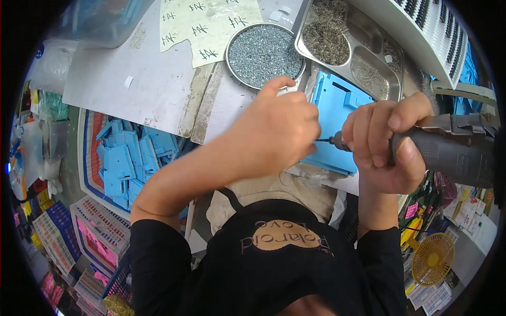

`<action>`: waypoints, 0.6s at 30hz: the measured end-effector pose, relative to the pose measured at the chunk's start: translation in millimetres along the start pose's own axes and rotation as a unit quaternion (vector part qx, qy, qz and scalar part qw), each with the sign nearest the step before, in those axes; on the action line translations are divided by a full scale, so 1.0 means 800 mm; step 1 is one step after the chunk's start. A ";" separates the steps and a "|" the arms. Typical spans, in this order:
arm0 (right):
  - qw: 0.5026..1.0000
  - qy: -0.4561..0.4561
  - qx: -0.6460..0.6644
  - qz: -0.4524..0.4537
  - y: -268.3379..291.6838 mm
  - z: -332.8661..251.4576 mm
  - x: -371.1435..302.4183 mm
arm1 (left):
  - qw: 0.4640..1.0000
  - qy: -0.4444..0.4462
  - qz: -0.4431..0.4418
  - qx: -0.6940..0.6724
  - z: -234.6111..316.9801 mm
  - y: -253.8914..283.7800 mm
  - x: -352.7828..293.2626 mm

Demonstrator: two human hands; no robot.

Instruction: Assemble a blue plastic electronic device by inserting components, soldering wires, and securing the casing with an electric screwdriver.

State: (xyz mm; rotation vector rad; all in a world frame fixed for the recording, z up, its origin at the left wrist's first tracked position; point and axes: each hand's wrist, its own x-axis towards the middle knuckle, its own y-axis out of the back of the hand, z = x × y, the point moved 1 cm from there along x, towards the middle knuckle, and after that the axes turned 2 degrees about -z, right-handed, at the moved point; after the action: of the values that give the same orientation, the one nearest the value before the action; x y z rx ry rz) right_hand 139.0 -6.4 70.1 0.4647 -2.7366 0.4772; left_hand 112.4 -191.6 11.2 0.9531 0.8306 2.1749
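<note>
My right hand (387,139) is wrapped round a dark grey electric screwdriver (448,152), which lies sideways with its thin bit pointing left. My left hand (284,124) is curled closed at the bit's tip. Anything between its fingers is hidden, and the hand is slightly blurred. Beneath and between both hands, a light-blue plastic panel (333,113) lies flat at the table's near edge, partly covered by them. Just beyond my left hand stands a round metal dish (228,59) full of small silvery screws.
A compartmented steel tray (362,68) holds small metal parts, beside a white rack (432,47) of black pieces. Handwritten paper (184,26) lies on the table (121,84). Left below, a basket (84,158) contains blue plastic parts; a yellow fan (433,258) is at lower right.
</note>
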 end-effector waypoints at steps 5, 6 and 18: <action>1.000 -0.012 -0.026 0.006 -0.005 0.010 -0.005 | 0.954 0.157 0.065 0.245 -0.093 0.007 -0.007; 0.999 -0.017 -0.030 0.008 -0.007 0.012 -0.007 | 0.944 0.185 0.034 0.272 -0.099 0.002 -0.010; 0.993 -0.058 -0.095 0.025 -0.011 0.024 -0.015 | 0.952 0.174 0.121 0.219 -0.108 -0.010 -0.005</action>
State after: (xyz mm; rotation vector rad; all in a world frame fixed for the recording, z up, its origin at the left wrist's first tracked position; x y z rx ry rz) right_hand 147.8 -18.2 50.8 0.3879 -2.8755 0.2025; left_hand 48.9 -215.3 -43.3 0.9239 1.4826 2.4649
